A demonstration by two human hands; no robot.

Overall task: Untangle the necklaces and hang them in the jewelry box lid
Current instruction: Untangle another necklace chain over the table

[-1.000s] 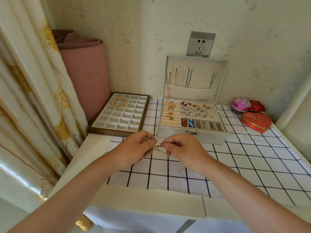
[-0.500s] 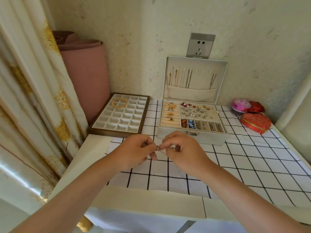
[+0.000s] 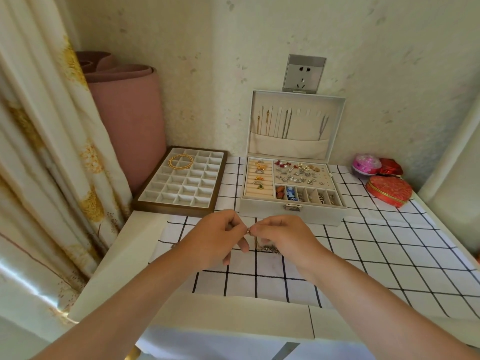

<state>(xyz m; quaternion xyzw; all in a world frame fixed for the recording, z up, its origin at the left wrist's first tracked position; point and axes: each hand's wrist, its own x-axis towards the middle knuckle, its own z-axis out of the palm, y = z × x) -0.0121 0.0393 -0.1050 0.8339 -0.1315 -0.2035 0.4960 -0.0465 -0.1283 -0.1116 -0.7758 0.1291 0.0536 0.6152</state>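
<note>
Pinching one small gold part of a necklace (image 3: pixel 248 230) between thumb and forefinger tips, the left hand (image 3: pixel 215 237) and the right hand (image 3: pixel 283 237) are meeting just above the checked cloth (image 3: pixel 363 250). Both hands are curling tightly round that piece, backs facing the camera. A tangled heap (image 3: pixel 268 248) of chain is lying on the cloth directly below, partly hidden under the right hand's lower fingers.

Item: white jewelry box (image 3: pixel 293 211), sitting just behind the hands, its lid (image 3: pixel 335 126) standing upright against the wall. Several hung chains (image 3: pixel 262 120) are dangling inside the lid, their lower ends tucking into a fabric pocket. Rings, earrings and beads are filling the box's compartments.

Item: brown-rimmed divider tray (image 3: pixel 179 206), lying left of the box on the tabletop (image 3: pixel 117 255); gold bangles (image 3: pixel 181 161) are resting across its far cells.

Item: red heart-shaped box (image 3: pixel 388 190), pink round box (image 3: pixel 366 165) and small red box (image 3: pixel 391 168), clustering at the tabletop's far right corner.

Item: grey wall socket (image 3: pixel 304 74), showing above the lid; pink rolled mat (image 3: pixel 130 113), standing behind the tray; flowered curtain (image 3: pixel 39 152), hanging at the left.
</note>
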